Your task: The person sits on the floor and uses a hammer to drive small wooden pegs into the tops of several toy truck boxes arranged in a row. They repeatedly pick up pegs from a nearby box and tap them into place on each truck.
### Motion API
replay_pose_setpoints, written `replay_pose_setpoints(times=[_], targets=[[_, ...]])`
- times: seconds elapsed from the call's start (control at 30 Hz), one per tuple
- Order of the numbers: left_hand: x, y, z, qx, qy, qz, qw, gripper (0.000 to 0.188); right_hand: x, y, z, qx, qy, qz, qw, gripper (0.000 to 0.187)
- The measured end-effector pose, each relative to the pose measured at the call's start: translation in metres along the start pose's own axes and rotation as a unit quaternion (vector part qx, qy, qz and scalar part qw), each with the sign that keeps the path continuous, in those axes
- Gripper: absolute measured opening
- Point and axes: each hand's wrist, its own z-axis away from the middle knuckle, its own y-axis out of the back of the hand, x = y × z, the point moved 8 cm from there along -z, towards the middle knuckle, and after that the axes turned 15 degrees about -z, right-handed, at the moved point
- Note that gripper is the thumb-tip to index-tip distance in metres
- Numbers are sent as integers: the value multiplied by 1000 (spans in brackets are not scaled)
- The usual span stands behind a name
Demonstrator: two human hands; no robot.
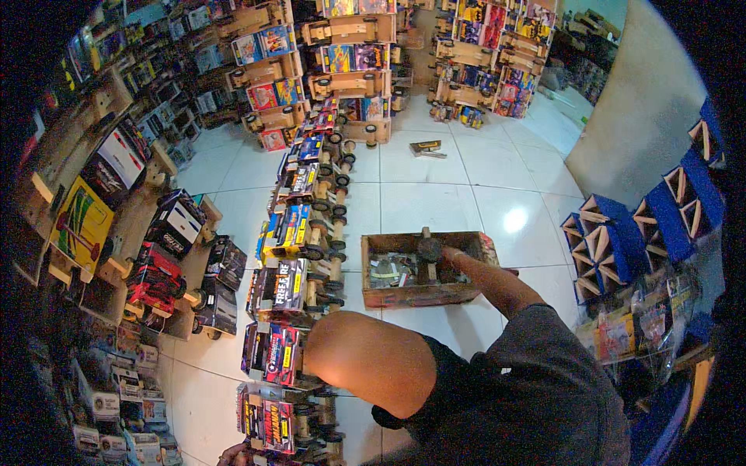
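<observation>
My right arm reaches down to a worn wooden box (423, 299) on the floor. My right hand (453, 261) is inside it, at the right-hand compartment, with its fingers mostly hidden. A dark rounded object (429, 249) lies beside that hand, at the box's middle divider. Small loose pieces (392, 268) fill the left compartment. At the lower edge, my left hand (234, 454) is only partly in view, dark and close to the nearest wooden toy truck (268, 423). Whether it touches the truck I cannot tell.
My bare knee (369, 361) is beside a long row of toy trucks (286, 225). More trucks are stacked at the left (163, 272) and at the back (350, 58). Blue triangular-ended pieces (610, 241) stand at the right. A small stapler-like object (427, 148) lies on the tiles.
</observation>
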Motion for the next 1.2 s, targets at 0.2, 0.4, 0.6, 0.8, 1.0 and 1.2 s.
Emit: replay_pose_setpoints(times=[0.2,0.4,0.6,0.8,1.0,1.2], targets=[[19,0,9,-11,-16,-18,1000,36,-55,15,29,-40,-43,79,995,38],[25,-1,7,-22,-42,-19,999,37,-157,109,113,-36,-133,110,984,48],[25,3,11,-32,-61,-18,997,37,-257,116,190,-10,-102,79,992,52],[53,17,12,36,-78,-67,994,25,-422,9,229,-169,85,18,982,37],[129,3,42,39,-191,45,980,24,-600,-155,306,-398,488,29,776,23],[163,3,80,-65,-234,298,923,45,-638,-270,381,-492,600,112,621,21]])
